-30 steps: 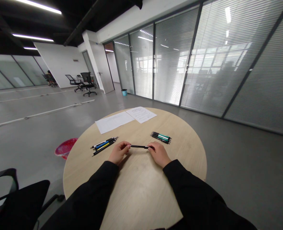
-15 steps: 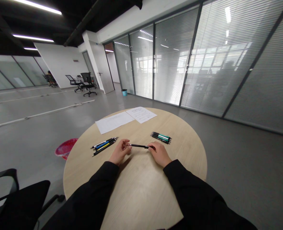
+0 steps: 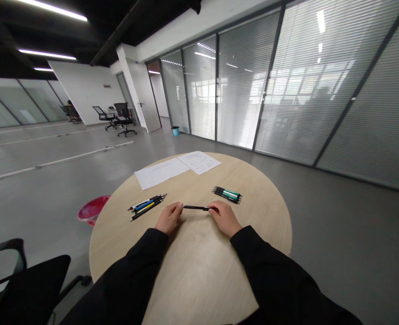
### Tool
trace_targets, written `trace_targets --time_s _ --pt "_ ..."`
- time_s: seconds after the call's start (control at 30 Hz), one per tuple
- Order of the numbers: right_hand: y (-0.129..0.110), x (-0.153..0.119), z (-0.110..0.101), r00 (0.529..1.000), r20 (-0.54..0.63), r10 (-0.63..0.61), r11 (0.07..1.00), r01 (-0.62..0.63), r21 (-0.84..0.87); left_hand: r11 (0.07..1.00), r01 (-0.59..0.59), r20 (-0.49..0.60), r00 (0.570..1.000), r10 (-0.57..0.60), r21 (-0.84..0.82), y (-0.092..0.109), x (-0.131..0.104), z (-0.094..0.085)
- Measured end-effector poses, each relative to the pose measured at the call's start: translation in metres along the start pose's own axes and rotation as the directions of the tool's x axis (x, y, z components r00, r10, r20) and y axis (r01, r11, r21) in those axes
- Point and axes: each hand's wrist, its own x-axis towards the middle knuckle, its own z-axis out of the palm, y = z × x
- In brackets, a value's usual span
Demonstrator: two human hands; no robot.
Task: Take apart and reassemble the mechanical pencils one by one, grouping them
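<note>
A slim black pen (image 3: 195, 207) lies level between my two hands, just above the wooden table (image 3: 199, 262). My left hand (image 3: 168, 218) has its fingers closed at the pen's left end, with thumb and forefinger together at the tip. At the other end my right hand (image 3: 224, 216) pinches the pen, its fingers partly covering that end. Left of my left hand lies a row of pens (image 3: 147, 206) with black, white, blue and yellow barrels. Beyond my right hand several green, white and black pens (image 3: 227, 194) lie side by side.
Two sheets of paper, one blank-looking (image 3: 161, 173) and one printed (image 3: 199, 162), lie at the table's far side. A red basin (image 3: 93, 210) stands on the floor to the left. A black chair (image 3: 26, 289) is at the near left.
My left hand's fingers, loosely spread before, have closed at the pen's left end. That end has dipped slightly; my right hand holds its place.
</note>
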Motion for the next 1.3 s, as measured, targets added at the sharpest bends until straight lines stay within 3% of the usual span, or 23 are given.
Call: trace_targets --time_s 0.47,0.77,1.17,1.3 --pt "0.0014 0.0005 0.0003 1.0 0.0 0.001 1.0 -0.001 -0.011 0.981 -0.037 0.013 0.999 0.04 -0.193 -0.0037 0.0 0.0029" --pt "0.0027 0.0009 0.0007 1.0 0.003 -0.007 1.0 0.007 -0.006 0.997 0.014 -0.014 1.0 -0.013 0.075 0.0003 -0.001 -0.0005" --pt "-0.0013 0.0009 -0.0012 1.0 0.004 0.011 1.0 -0.011 -0.014 0.996 -0.076 -0.027 0.997 0.075 -0.042 -0.005 0.0002 0.0025" --pt "-0.0006 0.0007 -0.0007 1.0 0.007 0.009 1.0 -0.009 -0.02 0.997 -0.064 -0.062 0.996 0.067 0.052 -0.0022 -0.0008 0.0015"
